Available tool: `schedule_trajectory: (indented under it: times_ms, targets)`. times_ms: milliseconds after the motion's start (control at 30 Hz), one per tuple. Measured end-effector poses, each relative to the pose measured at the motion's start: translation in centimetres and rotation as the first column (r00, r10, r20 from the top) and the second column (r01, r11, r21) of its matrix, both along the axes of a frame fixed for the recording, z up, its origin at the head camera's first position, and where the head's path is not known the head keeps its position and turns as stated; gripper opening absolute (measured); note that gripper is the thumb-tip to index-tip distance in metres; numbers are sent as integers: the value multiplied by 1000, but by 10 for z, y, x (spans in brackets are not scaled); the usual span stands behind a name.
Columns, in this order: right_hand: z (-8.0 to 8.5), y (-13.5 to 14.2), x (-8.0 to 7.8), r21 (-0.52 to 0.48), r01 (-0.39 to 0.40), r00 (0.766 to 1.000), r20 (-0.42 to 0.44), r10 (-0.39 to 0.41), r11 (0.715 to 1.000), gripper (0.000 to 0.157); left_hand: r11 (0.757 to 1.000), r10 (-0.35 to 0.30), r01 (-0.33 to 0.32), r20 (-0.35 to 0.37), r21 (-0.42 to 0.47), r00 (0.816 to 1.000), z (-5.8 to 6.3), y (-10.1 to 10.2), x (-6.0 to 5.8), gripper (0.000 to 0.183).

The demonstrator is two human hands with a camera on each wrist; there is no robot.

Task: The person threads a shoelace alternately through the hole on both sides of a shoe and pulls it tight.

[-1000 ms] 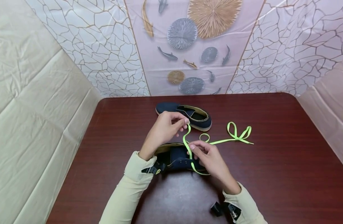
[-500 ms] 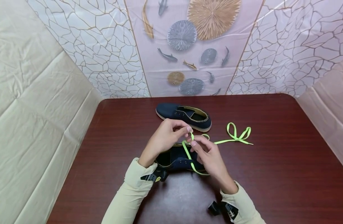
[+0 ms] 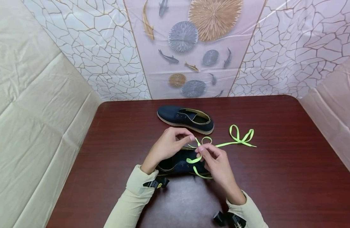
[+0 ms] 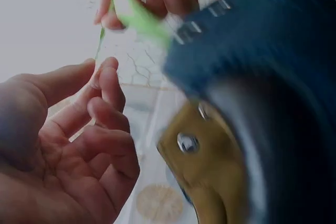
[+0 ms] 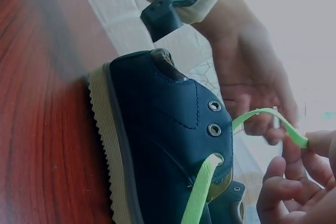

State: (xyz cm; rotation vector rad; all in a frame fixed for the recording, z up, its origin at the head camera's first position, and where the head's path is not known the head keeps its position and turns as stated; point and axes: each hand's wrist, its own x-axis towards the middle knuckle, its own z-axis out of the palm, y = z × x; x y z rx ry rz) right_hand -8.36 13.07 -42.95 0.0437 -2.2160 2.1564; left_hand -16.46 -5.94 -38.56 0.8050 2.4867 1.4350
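Neon-green flat shoelace (image 3: 194,161): raised over the near side of the table, strung between my hands; the held end points away from me and slightly left, and from my right fingers the lace drops into a curve above the shoe.
My left hand (image 3: 167,145): thumb and forefinger pinched together on that end, the other fingers loosely curled.
My right hand (image 3: 219,161): thumb and forefinger closed on the lace just beside my left pinch.
Near navy shoe (image 3: 179,165): long axis left to right, heel left, toe hidden beneath my right hand; its mouth is dark inside, edged in tan.
Far navy shoe (image 3: 184,119): just beyond, slightly oblique, toe left, heel right; tan lining and tongue within.
Bow (image 3: 241,141): looped in green on the reddish-brown table (image 3: 280,180), right of both shoes.
Right wrist view: adds a ridged tan sole (image 5: 105,140) and three metal eyelets in a row, lace running through the lowest.
Left wrist view: adds metal fittings in the tan inner lining (image 4: 210,166); the shoe is blurred there.
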Motion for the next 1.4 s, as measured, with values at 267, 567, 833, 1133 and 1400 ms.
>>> schedule_trajectory:
  times_ms: [267, 567, 833, 1133, 1400]
  targets:
    - [-6, 0, 6, -23, 28, 993, 119, -25, 999, 19, 995, -7, -2, -87, -104, 996, -12, -13, -11, 7]
    - [-18, -4, 6, -29, 55, 978, 205, -48, 998, 14, 959, -147, 117, -99, -257, 984, -13, -15, -15, 3]
    - [-22, -8, 4, 64, 67, 974, 212, -79, 996, 16, 936, -149, 104, -110, -335, 983, -21, -10, -12, 4]
    - [-22, -9, -7, 273, 87, 975, 176, -139, 958, 15, 949, -6, -39, -144, -313, 990, -30, -4, -11, 9]
    - [-23, -13, -13, 314, 93, 972, 176, -155, 945, 15, 948, 32, -72, -133, -311, 991, -33, -4, -13, 9]
